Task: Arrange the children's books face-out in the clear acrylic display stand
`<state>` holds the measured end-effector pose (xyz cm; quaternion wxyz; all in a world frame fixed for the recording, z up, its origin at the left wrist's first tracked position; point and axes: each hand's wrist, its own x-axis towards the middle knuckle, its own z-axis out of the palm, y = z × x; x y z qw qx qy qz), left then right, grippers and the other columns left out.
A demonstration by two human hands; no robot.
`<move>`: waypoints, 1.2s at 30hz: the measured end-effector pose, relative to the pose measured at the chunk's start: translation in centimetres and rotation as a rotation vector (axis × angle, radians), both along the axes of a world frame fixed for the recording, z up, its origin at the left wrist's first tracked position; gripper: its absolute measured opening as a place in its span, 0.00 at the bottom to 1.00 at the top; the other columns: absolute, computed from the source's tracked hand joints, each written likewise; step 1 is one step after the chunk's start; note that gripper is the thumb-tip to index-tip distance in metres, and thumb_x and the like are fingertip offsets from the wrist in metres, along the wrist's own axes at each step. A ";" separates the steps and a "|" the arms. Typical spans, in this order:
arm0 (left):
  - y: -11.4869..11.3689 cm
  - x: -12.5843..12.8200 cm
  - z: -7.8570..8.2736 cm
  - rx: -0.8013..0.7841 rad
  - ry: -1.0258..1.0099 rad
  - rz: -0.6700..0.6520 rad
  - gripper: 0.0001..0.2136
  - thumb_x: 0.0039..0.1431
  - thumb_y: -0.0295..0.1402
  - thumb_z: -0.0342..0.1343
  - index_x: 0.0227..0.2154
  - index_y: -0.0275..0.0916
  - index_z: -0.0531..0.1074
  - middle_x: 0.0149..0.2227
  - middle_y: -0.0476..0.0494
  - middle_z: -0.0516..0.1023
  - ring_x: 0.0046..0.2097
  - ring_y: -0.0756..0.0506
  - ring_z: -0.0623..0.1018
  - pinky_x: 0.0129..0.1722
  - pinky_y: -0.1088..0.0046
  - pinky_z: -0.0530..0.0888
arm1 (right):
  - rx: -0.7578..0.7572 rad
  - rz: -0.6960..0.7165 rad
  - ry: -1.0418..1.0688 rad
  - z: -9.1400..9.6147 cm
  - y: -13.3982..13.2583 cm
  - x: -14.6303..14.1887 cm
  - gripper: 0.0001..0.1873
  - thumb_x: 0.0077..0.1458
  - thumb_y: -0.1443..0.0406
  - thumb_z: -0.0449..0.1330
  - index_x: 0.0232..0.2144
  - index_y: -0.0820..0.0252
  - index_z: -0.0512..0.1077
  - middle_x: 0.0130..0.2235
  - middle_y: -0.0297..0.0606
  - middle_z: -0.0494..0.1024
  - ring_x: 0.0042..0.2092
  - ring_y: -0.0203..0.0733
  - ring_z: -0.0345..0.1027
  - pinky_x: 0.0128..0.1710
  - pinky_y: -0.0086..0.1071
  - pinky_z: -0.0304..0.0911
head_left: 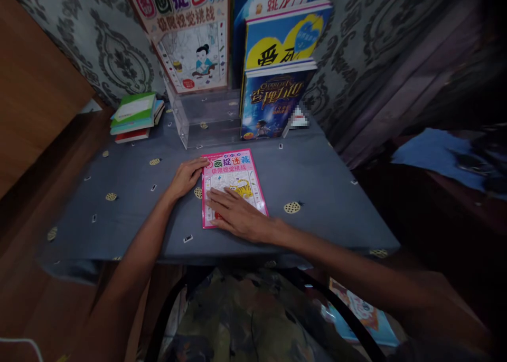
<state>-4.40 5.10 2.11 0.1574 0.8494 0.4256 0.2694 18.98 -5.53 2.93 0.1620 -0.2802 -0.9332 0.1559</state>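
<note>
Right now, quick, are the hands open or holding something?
Left hand: fingers touching the pink book near its upper left corner; can't tell if they grip it.
Right hand: open, palm down across the cover.

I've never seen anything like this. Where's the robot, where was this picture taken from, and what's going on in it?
There's no robot here: these are a person's bare hands. The single picture comes from a camera worn on that person's head, looking forward and down, so the patterned clothing at the bottom is the wearer's own.

In front is a table with a grey cloth printed with pineapples. A pink-bordered book lies flat on it. The left hand touches its upper left corner, while the right hand rests across the lower part of its cover. Neither hand appears to lift it.

Behind, a clear stand holds upright books, and a small stack of books lies toward the far left.
</note>
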 end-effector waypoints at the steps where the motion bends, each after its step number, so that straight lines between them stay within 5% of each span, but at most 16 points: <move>1: 0.0 0.0 0.0 -0.002 -0.002 0.003 0.17 0.66 0.29 0.48 0.52 0.42 0.77 0.57 0.40 0.78 0.61 0.41 0.75 0.62 0.54 0.68 | -0.009 -0.036 0.002 -0.1 0.0 0.4 0.29 0.71 0.54 0.47 0.65 0.64 0.62 0.69 0.51 0.61 0.72 0.50 0.48 0.71 0.52 0.45; 14: -0.5 0.3 -0.6 0.070 0.084 0.074 0.18 0.67 0.30 0.47 0.54 0.39 0.76 0.59 0.35 0.75 0.60 0.39 0.74 0.61 0.54 0.69 | -0.038 -0.557 -0.023 -2.0 5.1 4.8 0.31 0.68 0.54 0.48 0.66 0.63 0.60 0.71 0.52 0.55 0.72 0.59 0.44 0.69 0.58 0.47; 22: -1.5 1.6 -0.9 0.080 0.082 0.186 0.19 0.66 0.28 0.46 0.54 0.39 0.75 0.58 0.36 0.76 0.61 0.38 0.73 0.63 0.52 0.67 | 0.009 -0.617 -0.066 -1.7 5.9 4.3 0.31 0.66 0.57 0.48 0.65 0.70 0.61 0.70 0.59 0.57 0.71 0.60 0.48 0.68 0.55 0.49; 29: -1.7 2.8 -0.3 -0.089 -0.251 0.255 0.18 0.63 0.31 0.50 0.54 0.37 0.74 0.55 0.36 0.79 0.55 0.37 0.77 0.59 0.53 0.71 | 0.016 -0.641 -0.059 -1.6 5.6 4.0 0.30 0.66 0.59 0.50 0.64 0.70 0.61 0.69 0.59 0.59 0.70 0.60 0.50 0.68 0.53 0.51; 32: -1.6 3.1 -0.3 -0.257 -0.575 0.299 0.19 0.60 0.30 0.53 0.55 0.39 0.72 0.55 0.38 0.79 0.55 0.40 0.78 0.59 0.56 0.72 | 0.019 -0.643 -0.032 -1.8 5.7 4.1 0.29 0.66 0.59 0.50 0.64 0.69 0.61 0.69 0.58 0.59 0.70 0.60 0.50 0.68 0.54 0.51; 36: -1.5 3.9 -0.4 -0.562 -1.069 0.459 0.21 0.56 0.29 0.58 0.53 0.40 0.69 0.50 0.39 0.81 0.41 0.46 0.83 0.43 0.68 0.79 | 0.023 -0.624 0.039 -2.4 5.9 4.3 0.30 0.65 0.58 0.50 0.65 0.66 0.60 0.69 0.57 0.58 0.71 0.60 0.50 0.67 0.57 0.52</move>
